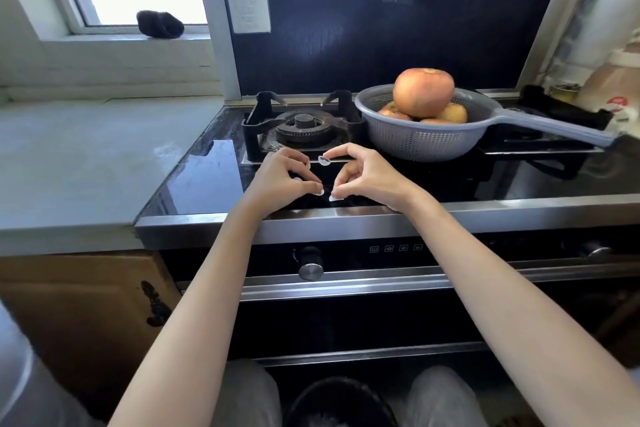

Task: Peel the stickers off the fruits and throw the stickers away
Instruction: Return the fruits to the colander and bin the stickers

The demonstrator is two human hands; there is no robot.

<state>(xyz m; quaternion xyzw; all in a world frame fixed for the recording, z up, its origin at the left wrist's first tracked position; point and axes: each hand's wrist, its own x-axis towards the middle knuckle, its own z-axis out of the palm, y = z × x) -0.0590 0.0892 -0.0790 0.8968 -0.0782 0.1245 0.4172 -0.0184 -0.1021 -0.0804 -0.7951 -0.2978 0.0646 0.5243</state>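
A small pale oval sticker [324,160] is pinched between the thumb and forefinger of my right hand [360,177], above the black glass stove top. My left hand [284,178] is just to its left, fingers curled close together, with a fingertip near the sticker; I cannot tell whether it touches it. Several orange-red apples [423,94] are piled in a grey colander [415,142] with a long handle, standing on the stove behind my right hand. A dark bin [341,402] sits on the floor between my knees.
A gas burner [304,130] with a black pan support lies just behind my hands. A grey countertop [86,163] stretches to the left under a window sill. The stove's steel front edge [346,224] and a knob [310,265] are below my wrists. Bags stand at far right [609,90].
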